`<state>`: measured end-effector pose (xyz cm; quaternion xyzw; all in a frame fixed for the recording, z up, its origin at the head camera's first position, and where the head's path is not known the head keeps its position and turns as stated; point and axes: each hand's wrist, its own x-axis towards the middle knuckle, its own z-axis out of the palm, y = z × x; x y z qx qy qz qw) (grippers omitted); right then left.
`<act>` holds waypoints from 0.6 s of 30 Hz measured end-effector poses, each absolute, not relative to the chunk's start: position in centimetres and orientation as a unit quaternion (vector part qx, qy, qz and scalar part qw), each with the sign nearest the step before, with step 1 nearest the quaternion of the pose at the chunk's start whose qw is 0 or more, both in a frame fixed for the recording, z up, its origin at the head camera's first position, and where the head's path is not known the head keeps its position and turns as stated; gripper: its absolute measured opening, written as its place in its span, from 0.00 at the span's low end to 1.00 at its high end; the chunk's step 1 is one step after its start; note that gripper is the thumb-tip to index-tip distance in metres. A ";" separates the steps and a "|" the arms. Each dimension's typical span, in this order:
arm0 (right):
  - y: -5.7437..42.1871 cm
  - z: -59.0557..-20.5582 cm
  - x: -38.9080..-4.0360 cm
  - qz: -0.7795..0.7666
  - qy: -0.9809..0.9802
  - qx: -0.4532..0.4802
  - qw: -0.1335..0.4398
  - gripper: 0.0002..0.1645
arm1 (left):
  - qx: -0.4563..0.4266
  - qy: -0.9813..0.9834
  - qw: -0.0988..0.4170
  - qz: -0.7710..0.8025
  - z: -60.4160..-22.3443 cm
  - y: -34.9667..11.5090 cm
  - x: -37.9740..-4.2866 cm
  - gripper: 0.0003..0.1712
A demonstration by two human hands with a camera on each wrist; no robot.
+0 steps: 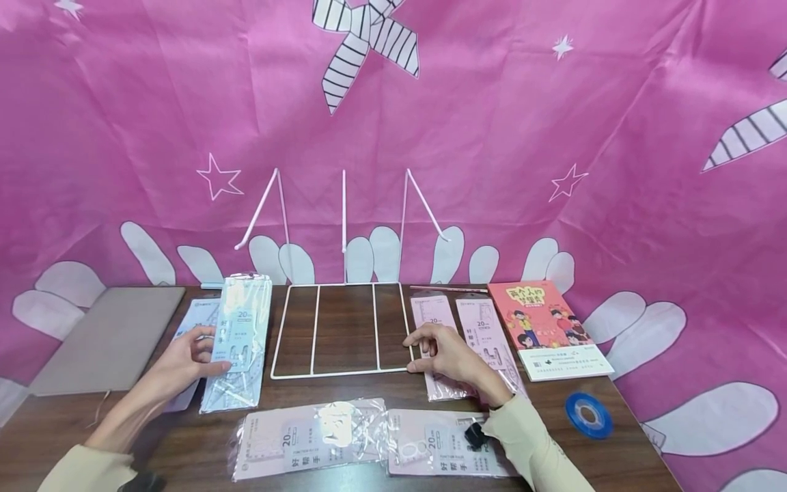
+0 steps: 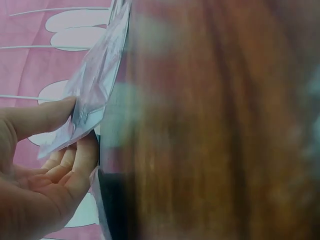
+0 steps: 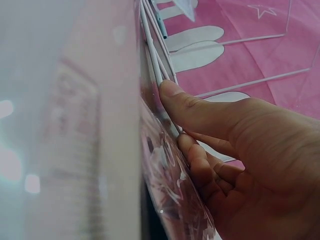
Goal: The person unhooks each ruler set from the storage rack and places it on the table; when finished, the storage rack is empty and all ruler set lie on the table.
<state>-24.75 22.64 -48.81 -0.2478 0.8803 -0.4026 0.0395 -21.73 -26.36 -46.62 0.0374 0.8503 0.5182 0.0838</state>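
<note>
My left hand (image 1: 178,359) pinches a blue ruler-set packet (image 1: 246,342) in clear plastic by its left side. In the left wrist view, the thumb presses one face of the packet (image 2: 97,85) and the fingers lie behind it. Another blue packet (image 1: 198,314) is partly covered beneath it. A white wire rack (image 1: 315,329) with three upright arms stands at the middle back. Thumb and fingers of my right hand (image 1: 449,355) pinch the rack's right edge near its front corner. Two pink ruler-set packets (image 1: 486,335) lie under and beside that hand.
Two more pink packets (image 1: 264,444) lie lengthwise along the front. A grey folder (image 1: 111,335) sits at the left, a red and white book (image 1: 547,324) at the right, and a blue tape roll (image 1: 574,417) before it. Pink cloth (image 1: 492,137) hangs behind the table.
</note>
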 end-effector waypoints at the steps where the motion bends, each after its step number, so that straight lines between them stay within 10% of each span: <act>1: 22.7 -48.9 -24.8 -0.403 0.880 -0.249 0.039 0.23 | 0.039 0.857 0.083 0.508 -46.6 -26.3 -21.8 0.45; 18: 22.7 -49.0 -24.8 -0.406 0.877 -0.255 0.034 0.23 | 0.081 0.950 -0.017 0.300 -46.0 -25.3 -21.7 0.43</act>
